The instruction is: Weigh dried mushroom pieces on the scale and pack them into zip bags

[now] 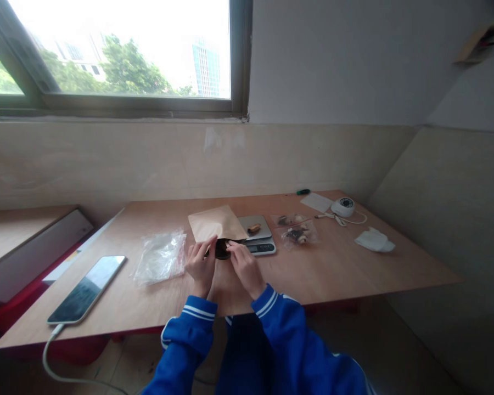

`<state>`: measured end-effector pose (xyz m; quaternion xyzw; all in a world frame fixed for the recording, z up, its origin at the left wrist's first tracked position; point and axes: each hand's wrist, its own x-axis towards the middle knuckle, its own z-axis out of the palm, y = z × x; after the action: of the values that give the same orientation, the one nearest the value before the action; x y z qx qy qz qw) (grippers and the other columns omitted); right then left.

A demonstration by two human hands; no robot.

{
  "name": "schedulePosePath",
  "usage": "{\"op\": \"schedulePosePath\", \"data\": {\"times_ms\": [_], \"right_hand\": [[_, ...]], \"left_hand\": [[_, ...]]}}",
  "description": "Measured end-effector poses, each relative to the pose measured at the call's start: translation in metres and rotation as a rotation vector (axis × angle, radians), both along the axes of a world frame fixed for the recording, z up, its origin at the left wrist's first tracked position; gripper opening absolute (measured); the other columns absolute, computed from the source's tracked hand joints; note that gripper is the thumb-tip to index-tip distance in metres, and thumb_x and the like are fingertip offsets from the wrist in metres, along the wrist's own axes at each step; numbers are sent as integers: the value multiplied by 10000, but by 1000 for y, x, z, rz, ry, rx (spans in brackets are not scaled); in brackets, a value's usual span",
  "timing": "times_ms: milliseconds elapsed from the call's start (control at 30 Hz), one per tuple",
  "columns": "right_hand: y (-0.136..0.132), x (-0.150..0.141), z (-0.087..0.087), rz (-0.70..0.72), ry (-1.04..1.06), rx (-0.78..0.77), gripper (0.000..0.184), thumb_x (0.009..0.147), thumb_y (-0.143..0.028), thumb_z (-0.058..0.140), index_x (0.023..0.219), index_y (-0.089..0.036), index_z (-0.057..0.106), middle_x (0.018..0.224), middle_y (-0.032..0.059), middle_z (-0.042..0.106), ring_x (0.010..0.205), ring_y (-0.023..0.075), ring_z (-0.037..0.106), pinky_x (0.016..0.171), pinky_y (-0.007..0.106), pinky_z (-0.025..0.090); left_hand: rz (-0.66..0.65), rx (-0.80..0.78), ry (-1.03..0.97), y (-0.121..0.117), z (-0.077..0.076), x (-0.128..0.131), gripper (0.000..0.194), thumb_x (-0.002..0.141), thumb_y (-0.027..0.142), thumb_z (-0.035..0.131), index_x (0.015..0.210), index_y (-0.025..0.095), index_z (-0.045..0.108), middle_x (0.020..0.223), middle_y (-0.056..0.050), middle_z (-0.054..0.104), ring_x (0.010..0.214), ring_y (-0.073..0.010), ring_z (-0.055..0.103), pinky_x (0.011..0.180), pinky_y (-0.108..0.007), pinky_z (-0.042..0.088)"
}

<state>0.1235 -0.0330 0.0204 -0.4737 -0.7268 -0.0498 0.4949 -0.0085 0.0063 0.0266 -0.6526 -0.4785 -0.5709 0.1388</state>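
A brown paper bag point(216, 222) lies at the middle of the table, its dark mouth facing me and gaping. My left hand point(201, 264) pinches the left edge of that mouth. At the right edge, my right hand point(246, 267) has its fingers closed on the rim; whether the fingertips hold anything else is hidden. Just behind and to the right stands a kitchen scale point(265, 248), partly covered by the bag. A small brown dried piece point(254, 229) rests on its plate.
Clear plastic bags point(160, 257) lie left of my hands, a charging phone point(87, 289) farther left. To the right are small bags of dark and pale pieces point(300, 235), a white camera point(343, 207) with cable, a crumpled white tissue point(374, 240), a paper sheet point(316, 202) and a green-handled tool point(303, 192).
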Motion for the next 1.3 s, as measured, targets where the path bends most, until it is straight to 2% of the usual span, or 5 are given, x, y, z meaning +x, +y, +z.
{"op": "schedulePosePath", "data": {"times_ms": [300, 633, 800, 967, 1300], "right_hand": [[8, 72, -5, -291, 31, 73, 214, 903, -141, 486, 1028, -200, 650, 980, 66, 705, 940, 193, 604, 884, 368, 480], [61, 109, -13, -90, -41, -273, 223, 858, -125, 447, 901, -164, 662, 1041, 115, 671, 986, 212, 587, 886, 376, 482], [33, 85, 6, -51, 4, -78, 271, 850, -96, 396, 928, -173, 643, 1053, 105, 655, 1057, 209, 568, 938, 392, 444], [-3, 27, 11, 248, -156, -104, 307, 817, -43, 393, 969, -163, 631, 988, 85, 644, 981, 182, 581, 869, 321, 498], [24, -41, 5, -154, -493, -517, 262, 901, -137, 479, 1133, -52, 567, 1035, 196, 648, 921, 288, 631, 795, 406, 536]], "left_hand": [[3, 56, -69, 4, -17, -4, 151, 853, 243, 599, 942, 253, 719, 709, 8, 666, 630, -115, 544, 725, -270, 429], [-31, -26, -96, 3, -25, -5, 177, 863, 271, 583, 984, 273, 712, 755, -4, 678, 679, -126, 574, 696, -266, 447], [-29, -27, -102, 4, -26, -5, 174, 869, 285, 572, 964, 263, 715, 775, -14, 682, 702, -132, 581, 702, -270, 450], [-41, -28, -100, 3, -28, -5, 185, 870, 270, 572, 999, 267, 705, 788, -12, 683, 720, -133, 576, 719, -266, 442], [-50, -25, -71, 0, -30, -6, 200, 877, 272, 562, 1011, 260, 710, 766, -21, 684, 685, -127, 559, 688, -246, 460]]}}
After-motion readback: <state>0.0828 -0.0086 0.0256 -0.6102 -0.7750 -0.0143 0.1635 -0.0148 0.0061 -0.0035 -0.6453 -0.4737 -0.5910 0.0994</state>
